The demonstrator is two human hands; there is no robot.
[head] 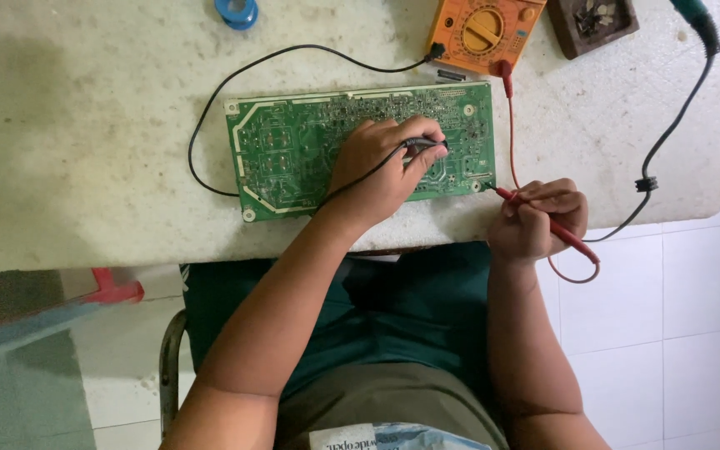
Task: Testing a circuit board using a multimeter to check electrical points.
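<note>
There is just the one camera, worn on the person's head and looking almost straight down from close above. It takes in the pale worktable (85,125) across the top, both forearms, the lap, and tiled floor (677,333) at the right.

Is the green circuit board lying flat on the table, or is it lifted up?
Flat. The circuit board rests on the table, and the left hand lies on it.

Speckled off-white stone table (85,150). Lying flat on it: green circuit board (293,158), orange multimeter (485,33), blue solder spool (237,12), brown parts tray (593,25). Black lead (210,108) looped left of the board.
</note>
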